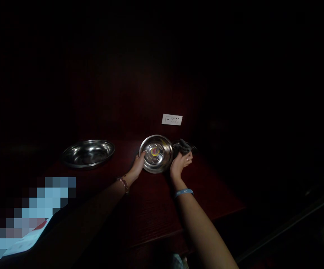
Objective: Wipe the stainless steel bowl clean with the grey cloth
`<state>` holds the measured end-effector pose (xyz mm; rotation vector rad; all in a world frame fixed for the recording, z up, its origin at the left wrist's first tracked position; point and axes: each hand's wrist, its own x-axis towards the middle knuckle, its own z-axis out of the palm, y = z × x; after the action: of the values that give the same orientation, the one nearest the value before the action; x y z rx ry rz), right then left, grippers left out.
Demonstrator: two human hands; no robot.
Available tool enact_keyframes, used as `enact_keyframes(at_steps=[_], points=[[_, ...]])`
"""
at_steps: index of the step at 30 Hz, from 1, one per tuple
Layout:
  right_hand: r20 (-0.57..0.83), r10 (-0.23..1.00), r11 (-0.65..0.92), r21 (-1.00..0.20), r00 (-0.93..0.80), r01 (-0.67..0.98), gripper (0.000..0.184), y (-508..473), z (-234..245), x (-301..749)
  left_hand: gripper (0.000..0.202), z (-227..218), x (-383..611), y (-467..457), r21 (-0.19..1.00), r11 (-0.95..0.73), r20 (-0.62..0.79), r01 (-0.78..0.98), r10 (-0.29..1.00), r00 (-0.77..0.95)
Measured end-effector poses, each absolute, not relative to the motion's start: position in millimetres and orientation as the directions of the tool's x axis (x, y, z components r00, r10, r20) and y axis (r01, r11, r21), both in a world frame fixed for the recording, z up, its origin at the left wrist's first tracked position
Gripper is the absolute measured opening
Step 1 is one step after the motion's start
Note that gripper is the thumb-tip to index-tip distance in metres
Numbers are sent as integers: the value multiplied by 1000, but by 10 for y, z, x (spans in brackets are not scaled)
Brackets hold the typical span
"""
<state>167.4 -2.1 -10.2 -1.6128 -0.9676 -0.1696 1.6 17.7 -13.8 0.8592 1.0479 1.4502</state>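
Observation:
A small round steel bowl [156,153] with a yellow and red sticker inside is tilted up toward me on a dark red wooden table [150,209]. My left hand [137,166] grips its left rim, fingers curled. My right hand [180,163] is closed on the bowl's right rim and also touches a dark grey cloth [183,145] bunched just behind it. A beaded bracelet is on my left wrist and a blue band on my right.
A larger shallow steel dish [88,153] lies on the table to the left. A white wall socket plate [172,119] is on the dark wall behind. A light, blurred object [30,216] sits at the lower left. The surroundings are very dark.

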Motion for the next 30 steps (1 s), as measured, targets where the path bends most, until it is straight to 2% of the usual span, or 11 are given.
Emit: enact_keyframes(at_steps=[2, 7, 12, 17, 22, 26, 30], points=[[587, 538, 27, -729, 605, 684, 49, -96, -36, 1559, 28, -122, 14, 163, 944, -5, -44, -331, 989, -141], [665, 691, 188, -545, 285, 817, 48, -191, -17, 1423, 29, -117, -2, 154, 947, 0, -38, -321, 993, -112], [620, 779, 218, -406, 93, 887, 51, -198, -99, 1424, 30, -100, 12, 116, 944, -19, -20, -330, 993, -116], [541, 840, 140, -276, 33, 951, 43, -230, -95, 1411, 29, -95, 13, 108, 949, -5, -34, -317, 993, -116], [557, 831, 112, -190, 13, 975, 41, -267, -31, 1405, 32, -143, 10, 150, 942, -22, -14, -334, 994, -105], [564, 825, 90, -141, 6, 986, 35, -283, 17, 1398, 32, -158, 17, 149, 946, -17, -22, -325, 993, -116], [508, 861, 80, -119, -8, 990, 29, -312, 61, 1339, 37, -170, 11, 149, 941, -6, -28, -337, 995, -95]])
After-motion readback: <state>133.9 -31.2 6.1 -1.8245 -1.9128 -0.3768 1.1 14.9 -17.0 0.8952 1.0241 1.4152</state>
